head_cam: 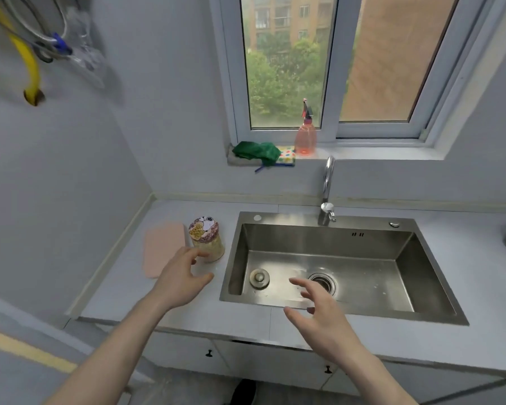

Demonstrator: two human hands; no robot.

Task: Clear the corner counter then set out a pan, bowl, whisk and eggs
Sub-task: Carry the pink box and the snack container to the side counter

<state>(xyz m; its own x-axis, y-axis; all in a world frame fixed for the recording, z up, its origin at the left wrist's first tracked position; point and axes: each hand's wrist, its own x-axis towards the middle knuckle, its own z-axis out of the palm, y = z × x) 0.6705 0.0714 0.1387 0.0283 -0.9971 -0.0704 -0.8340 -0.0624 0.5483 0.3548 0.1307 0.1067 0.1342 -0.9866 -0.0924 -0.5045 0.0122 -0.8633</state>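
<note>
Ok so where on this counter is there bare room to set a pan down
Bare counter runs along the front edge, between the sink and the cabinet fronts, though the left hand and right hand hover over it. The back corner behind the pink board and jar is also free. Those two crowd the sink's left side.

Pink mat [164, 248]. Jar [207, 238]: cartoon-dog lid, beige and purple contents. Steel-grey sink [403, 247]. Pale grey counter [187, 311]. Transparent pink spray bottle [305, 135]. Green cloth [256, 152]. Sponge [287, 156]: multicoloured dots. Yellow hose [27, 57].
</note>
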